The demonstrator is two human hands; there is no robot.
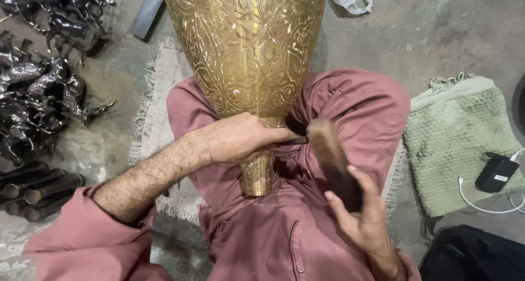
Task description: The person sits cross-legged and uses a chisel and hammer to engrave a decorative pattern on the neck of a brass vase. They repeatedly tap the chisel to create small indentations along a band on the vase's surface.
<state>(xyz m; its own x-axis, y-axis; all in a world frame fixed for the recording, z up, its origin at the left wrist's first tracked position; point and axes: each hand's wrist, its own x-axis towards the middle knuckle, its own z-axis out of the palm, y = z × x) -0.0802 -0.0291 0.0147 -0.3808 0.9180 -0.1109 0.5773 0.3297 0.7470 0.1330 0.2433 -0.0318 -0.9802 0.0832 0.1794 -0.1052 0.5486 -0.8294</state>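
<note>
Head view, looking down on a person seated cross-legged on the floor (pixel 437 35) in dusty rose clothing, with a large engraved brass vase (pixel 249 46) lying across the lap. The vase's wide body points away from the person and its narrow neck (pixel 258 174) points back toward the belly, resting between the knees. The left hand (pixel 240 139) lies over the vase just where the body narrows into the neck, its grip pressed together around a thin dark chisel (pixel 295 141) whose shaft sticks out to the right of the fist, the tip hidden against the brass. The right hand (pixel 361 215) is lower and nearer the camera, its grip wrapped around the handle of a wooden mallet (pixel 328 150); the mallet head stands just beside the chisel's free end, whether touching or a hair apart I cannot tell, as the head is a little blurred. Under the legs lies a fringed pale mat (pixel 158 95). To the left on the floor is a heap of dark metal horse figurines (pixel 38 78), and below them some dark metal tubes (pixel 38 188). To the right is a folded green knitted cloth (pixel 459 144) carrying a small black device (pixel 496 173) with a white cable (pixel 481 207)
</note>
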